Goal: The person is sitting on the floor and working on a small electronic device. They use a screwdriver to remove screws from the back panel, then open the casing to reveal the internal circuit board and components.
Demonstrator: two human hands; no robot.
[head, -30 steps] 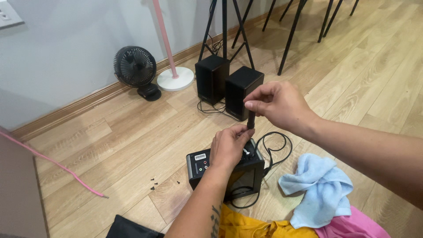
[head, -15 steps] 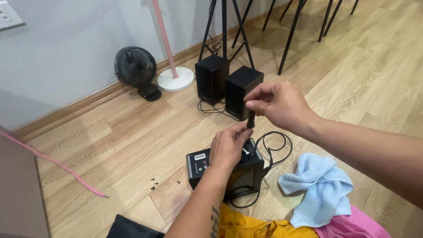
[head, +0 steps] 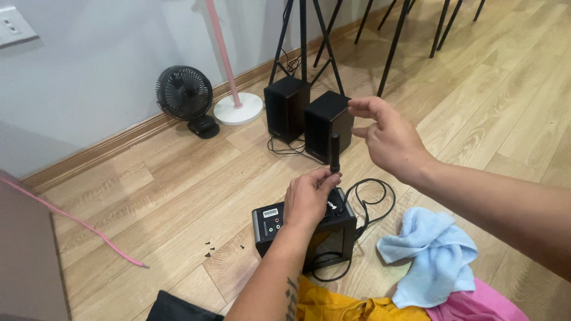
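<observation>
My left hand [head: 310, 199] rests on top of the small black box-shaped device [head: 303, 235] on the wooden floor [head: 178, 196], its fingers pinched shut around the base of a short black antenna-like stick [head: 335, 153] that stands upright from the box's top. My right hand [head: 386, 138] hovers just beside the stick's upper end, fingers spread and loosely curled, holding nothing and not touching it. The box has small round sockets on the face turned left, and a black cable [head: 369, 199] loops on the floor at its right. Behind it stand two black speakers [head: 306, 116], side by side. A light blue cloth [head: 431, 255] lies near the box on the right, with yellow fabric [head: 339, 306] and pink fabric [head: 482, 303] at the lower edge. A small black fan [head: 185, 95] sits by the wall.
</observation>
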